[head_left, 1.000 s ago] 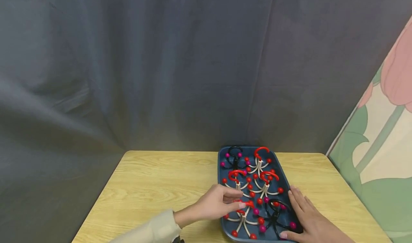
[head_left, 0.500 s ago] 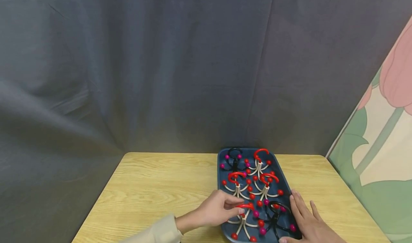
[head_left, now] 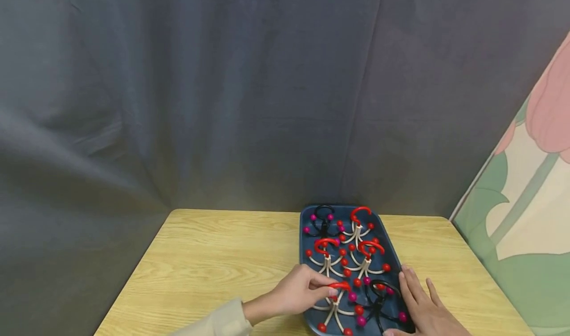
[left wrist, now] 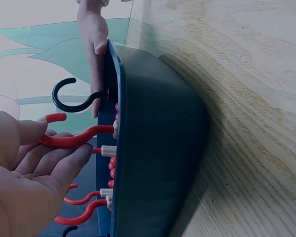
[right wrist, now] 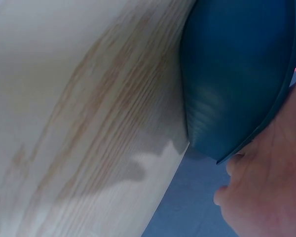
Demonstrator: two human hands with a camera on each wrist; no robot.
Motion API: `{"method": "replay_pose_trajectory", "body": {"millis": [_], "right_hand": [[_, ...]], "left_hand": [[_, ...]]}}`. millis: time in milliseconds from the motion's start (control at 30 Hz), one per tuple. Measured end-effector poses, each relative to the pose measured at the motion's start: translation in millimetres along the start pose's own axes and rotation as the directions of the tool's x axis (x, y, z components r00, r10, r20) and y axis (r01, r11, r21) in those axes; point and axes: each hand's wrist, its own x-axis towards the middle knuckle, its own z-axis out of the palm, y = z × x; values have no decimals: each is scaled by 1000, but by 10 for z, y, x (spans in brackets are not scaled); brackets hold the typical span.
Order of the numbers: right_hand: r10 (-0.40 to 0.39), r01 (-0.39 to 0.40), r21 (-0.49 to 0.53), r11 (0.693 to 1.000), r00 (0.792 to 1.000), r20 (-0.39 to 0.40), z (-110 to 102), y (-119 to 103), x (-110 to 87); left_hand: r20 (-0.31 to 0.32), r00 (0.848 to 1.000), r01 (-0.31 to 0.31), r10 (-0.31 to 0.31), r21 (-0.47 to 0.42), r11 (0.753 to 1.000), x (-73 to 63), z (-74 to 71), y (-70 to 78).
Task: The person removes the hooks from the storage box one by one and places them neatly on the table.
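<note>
In the head view my left hand [head_left: 297,291] pinches the red hook [head_left: 342,286] of a claw-shaped massager with white prongs [head_left: 336,309] ending in red balls. That massager sits in the near left part of a dark blue tray [left wrist: 153,113]. The left wrist view shows the thumb over the hook's curve and the other fingers beneath it. My right hand [head_left: 425,309] rests with straight fingers along the tray's right side, its thumb at the near corner. Beside that hand lies a black massager [head_left: 378,302] with magenta balls.
Farther back in the tray stand more red-hooked massagers [head_left: 327,262] and another black one [head_left: 324,227]. The tray stands on a wood-grain table [head_left: 222,257]. A grey curtain [head_left: 249,103] hangs behind it, and a flower-patterned panel [head_left: 534,217] is at the right.
My left fingers have come down and closed on the red hook, which now stands turned to the right. The right hand stays at the tray's side, with its fingers more spread.
</note>
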Motion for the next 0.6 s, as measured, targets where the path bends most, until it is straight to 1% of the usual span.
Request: {"method": "replay_pose_trajectory", "body": {"millis": [167, 233, 333, 467, 600], "right_hand": [[33, -33, 14, 999, 999, 22, -2, -12, 0], [44, -45, 30, 999, 998, 34, -2, -13, 4], [55, -59, 71, 996, 997, 55, -2, -14, 17], [63, -72, 117, 990, 994, 84, -7, -14, 34], [79, -97, 157, 983, 990, 119, -30, -19, 51]], "left_hand": [[18, 1000, -10, 10, 14, 1000, 18, -9, -8], [18, 1000, -24, 23, 28, 999, 19, -14, -3], [12, 1000, -28, 28, 30, 999, 17, -25, 15], [1, 1000, -31, 31, 18, 999, 10, -44, 58], [-3, 998, -59, 60, 30, 998, 6, -91, 129]]}}
